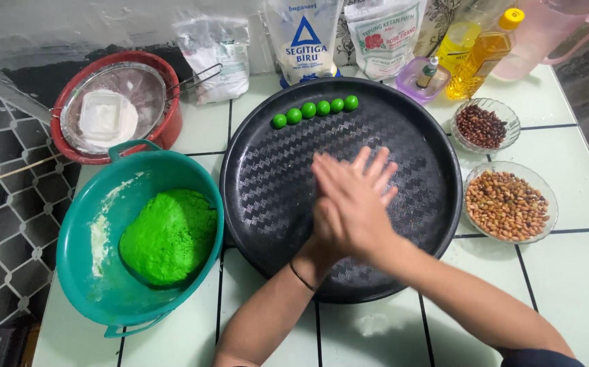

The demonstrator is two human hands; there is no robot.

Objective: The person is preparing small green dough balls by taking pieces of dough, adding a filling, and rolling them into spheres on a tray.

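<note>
My right hand (349, 211) and my left hand (380, 174) are pressed flat together, palm to palm, above the middle of a round black tray (274, 177). The right hand lies on top and its fingers point up and left; the left hand's fingers stick out beyond it to the upper right. Whatever may lie between the palms is hidden. A row of several small green dough balls (315, 109) sits along the tray's far edge. To the left, a teal bowl (70, 231) holds a big lump of green dough (169, 234).
A red basin (170, 126) with a metal sieve (111, 109) stands at the back left. Flour bags (305, 37), an oil bottle (481, 54) and a pink jug (546, 34) line the wall. Two glass bowls, with tan peanuts (507, 205) and dark red nuts (481, 126), are right of the tray.
</note>
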